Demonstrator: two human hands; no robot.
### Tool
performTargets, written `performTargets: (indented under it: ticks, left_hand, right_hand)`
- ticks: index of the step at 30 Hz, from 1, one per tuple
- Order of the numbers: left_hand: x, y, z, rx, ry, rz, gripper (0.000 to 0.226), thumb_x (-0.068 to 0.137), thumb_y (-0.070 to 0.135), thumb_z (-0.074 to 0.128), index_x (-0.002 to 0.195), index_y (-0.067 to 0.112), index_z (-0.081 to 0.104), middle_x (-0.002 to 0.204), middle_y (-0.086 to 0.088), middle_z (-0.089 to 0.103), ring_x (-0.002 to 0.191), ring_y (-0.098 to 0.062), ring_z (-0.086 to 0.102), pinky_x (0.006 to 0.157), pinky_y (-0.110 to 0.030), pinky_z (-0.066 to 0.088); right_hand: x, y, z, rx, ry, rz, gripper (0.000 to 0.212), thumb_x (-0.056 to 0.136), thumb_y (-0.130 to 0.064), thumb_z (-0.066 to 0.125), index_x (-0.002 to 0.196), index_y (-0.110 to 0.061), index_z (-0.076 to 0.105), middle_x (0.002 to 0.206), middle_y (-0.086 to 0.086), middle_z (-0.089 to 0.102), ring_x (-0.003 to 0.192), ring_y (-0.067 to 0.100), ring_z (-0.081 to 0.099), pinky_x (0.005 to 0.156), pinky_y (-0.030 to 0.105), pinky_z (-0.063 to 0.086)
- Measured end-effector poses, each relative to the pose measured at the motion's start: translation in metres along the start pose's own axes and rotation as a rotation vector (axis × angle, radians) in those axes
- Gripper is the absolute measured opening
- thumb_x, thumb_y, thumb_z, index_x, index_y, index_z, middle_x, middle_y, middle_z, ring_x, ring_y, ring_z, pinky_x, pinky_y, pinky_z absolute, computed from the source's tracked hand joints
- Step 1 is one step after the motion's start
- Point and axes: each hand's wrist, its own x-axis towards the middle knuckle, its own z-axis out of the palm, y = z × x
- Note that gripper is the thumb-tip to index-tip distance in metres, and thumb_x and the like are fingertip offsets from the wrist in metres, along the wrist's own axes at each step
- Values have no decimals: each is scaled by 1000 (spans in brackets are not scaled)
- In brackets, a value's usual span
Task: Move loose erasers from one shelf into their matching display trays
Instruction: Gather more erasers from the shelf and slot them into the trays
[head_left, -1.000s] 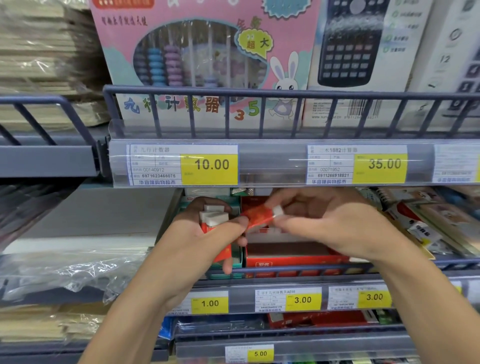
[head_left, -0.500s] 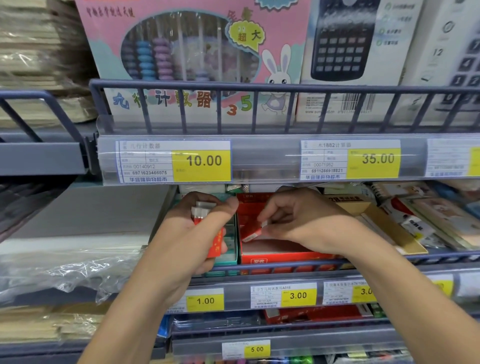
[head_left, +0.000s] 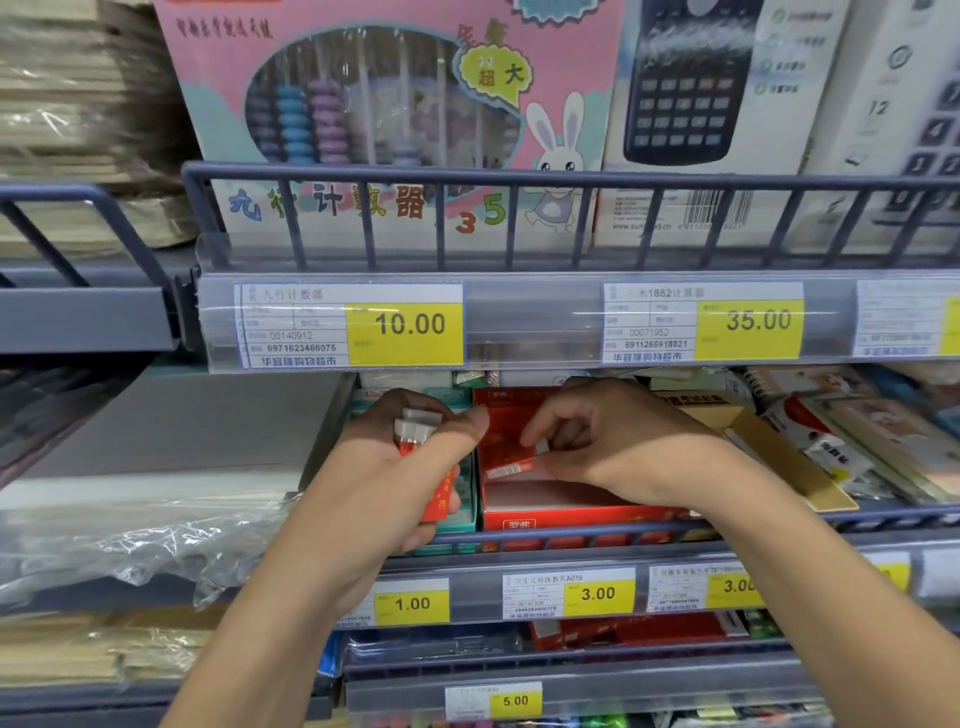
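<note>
Right hand (head_left: 618, 441) is now down inside the red tray (head_left: 571, 512), fingers pinching one eraser (head_left: 511, 467) — left hand (head_left: 410, 467) at 9 o'clock grips a stack of erasers (head_left: 418, 431), could slip if it loosens.

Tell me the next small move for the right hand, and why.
Probably let go and draw back toward the left hand. The right hand pinches a red-sleeved eraser already low inside the red display tray, while the left hand grips several more erasers waiting.
</note>
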Motion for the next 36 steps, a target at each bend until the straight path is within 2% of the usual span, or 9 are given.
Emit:
performTargets:
  ticks: [4, 9, 14, 17, 19, 21, 27, 31, 36]
  left_hand:
    - [0, 0, 1, 3, -3, 18, 37, 60, 64, 83, 72, 34, 66, 62, -4, 59, 44, -12, 53, 36, -19, 34]
    - [0, 1, 2, 1, 16, 43, 36, 61, 66, 83, 77, 38, 66, 61, 0, 60, 52, -15, 60, 37, -20, 36]
    - [1, 0, 1, 6, 5, 48, 44, 61, 74, 82, 74, 34, 66, 62, -5, 55, 53, -19, 53, 36, -21, 31]
    - [0, 1, 2, -2, 12, 33, 51, 55, 85, 78, 72, 38, 70, 62, -3, 52, 50, -15, 49, 36, -19, 31]
    - [-1, 2, 4, -14, 14, 30, 50, 55, 86, 74, 67, 38, 71, 54, 2, 51, 42, -10, 46, 35, -16, 31]
    - [-2, 3, 6, -22, 28, 49, 50, 57, 86, 70, 67, 37, 70, 51, 5, 52, 38, -7, 43, 35, -17, 31]
    - [-2, 3, 6, 111, 134, 81, 58, 56, 97, 53, 89, 49, 62, 71, 7, 73, 53, -7, 65, 50, -31, 54]
    - [-1, 3, 8, 106, 140, 102, 49, 60, 93, 54, 77, 48, 61, 54, 11, 60, 43, -6, 51, 40, -23, 38]
    - [4, -3, 2, 65, 41, 107, 36, 68, 73, 73, 76, 40, 61, 62, -2, 48, 56, -18, 38, 39, -26, 28]
  right_hand:
    - [2, -5, 5, -68, -26, -9, 16, 77, -30, 83, 91, -31, 75, 81, -18, 62, 73, -5, 59, 66, 7, 45]
    - [5, -9, 7, -143, -104, 18, 16, 81, -29, 79, 96, -32, 75, 93, -16, 57, 91, 10, 61, 86, 27, 52]
    - [-1, -15, 7, -201, -110, -35, 20, 87, -39, 71, 106, -34, 71, 101, -16, 53, 96, 8, 57, 89, 26, 46]
    - [-16, -32, 14, 22, 29, -122, 22, 84, -47, 66, 106, -46, 62, 89, -20, 62, 80, -1, 59, 72, 23, 47]
    - [-25, -46, 19, 213, 32, -172, 23, 82, -53, 64, 104, -47, 59, 83, -12, 67, 73, 9, 63, 65, 35, 53]
    - [-30, -56, 26, 334, 30, -220, 18, 84, -48, 66, 100, -39, 62, 80, -6, 68, 70, 16, 64, 65, 44, 55]
    - [-34, -63, 44, 529, 174, -156, 20, 77, -34, 81, 91, -30, 67, 79, -2, 70, 70, 18, 65, 66, 41, 56]
    - [-38, -62, 42, 731, 175, -108, 24, 71, -30, 84, 87, -24, 68, 85, 6, 75, 80, 32, 71, 76, 54, 58]
    - [-42, -52, 32, 763, 191, -64, 21, 74, -28, 83, 84, -22, 66, 78, -2, 72, 73, 12, 66, 71, 29, 54]
